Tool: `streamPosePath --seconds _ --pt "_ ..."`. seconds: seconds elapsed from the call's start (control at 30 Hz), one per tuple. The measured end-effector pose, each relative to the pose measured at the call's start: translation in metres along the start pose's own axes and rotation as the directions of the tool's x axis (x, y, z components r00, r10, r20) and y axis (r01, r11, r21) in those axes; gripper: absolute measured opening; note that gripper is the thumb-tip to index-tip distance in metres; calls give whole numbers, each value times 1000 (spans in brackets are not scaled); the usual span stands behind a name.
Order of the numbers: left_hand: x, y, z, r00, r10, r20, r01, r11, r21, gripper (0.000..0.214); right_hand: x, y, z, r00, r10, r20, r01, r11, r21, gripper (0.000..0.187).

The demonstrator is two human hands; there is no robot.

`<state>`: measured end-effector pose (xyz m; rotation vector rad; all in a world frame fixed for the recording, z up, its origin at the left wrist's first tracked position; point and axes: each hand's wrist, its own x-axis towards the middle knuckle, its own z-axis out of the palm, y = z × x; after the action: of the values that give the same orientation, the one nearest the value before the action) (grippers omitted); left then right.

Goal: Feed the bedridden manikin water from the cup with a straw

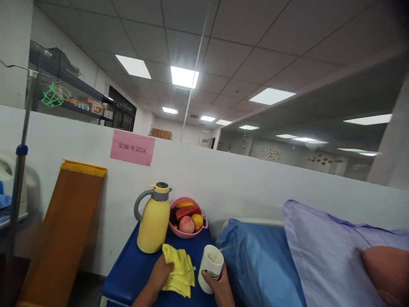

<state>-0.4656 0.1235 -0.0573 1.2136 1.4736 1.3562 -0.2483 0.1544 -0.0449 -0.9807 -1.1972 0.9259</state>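
Observation:
My left hand (162, 273) is closed on a folded yellow cloth (180, 273), which hangs over the blue tabletop. In my right hand (220, 286) is a white cup (211, 265), gripped round its lower side, its open rim tilted a little toward me. Dark stripes show on the cup beside my thumb. Behind the cloth stands a yellow thermos jug (153, 221) with a grey handle and spout. A pink basket (181, 234) of fruit sits to the jug's right, against the white partition.
The blue bedside table (123, 268) carries these things. At right, a bed holds a blue pillow (255, 260) and a lilac pillow (315, 251); part of a head shows at the edge. A brown board (64, 221) leans left, near a metal pole (19, 179). A pink sign (132, 148) hangs on the partition.

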Motion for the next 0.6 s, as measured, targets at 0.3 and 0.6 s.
streamPosePath --seconds 0.3,0.6 --pt "-7 3 8 962 103 -254 -10 940 341 66 15 13 5 1000 14 -24 -15 1000 -8 83" --pt "-38 6 3 921 315 -231 -136 813 567 53 -3 -1 -7 998 -52 35 51 999 7 89"
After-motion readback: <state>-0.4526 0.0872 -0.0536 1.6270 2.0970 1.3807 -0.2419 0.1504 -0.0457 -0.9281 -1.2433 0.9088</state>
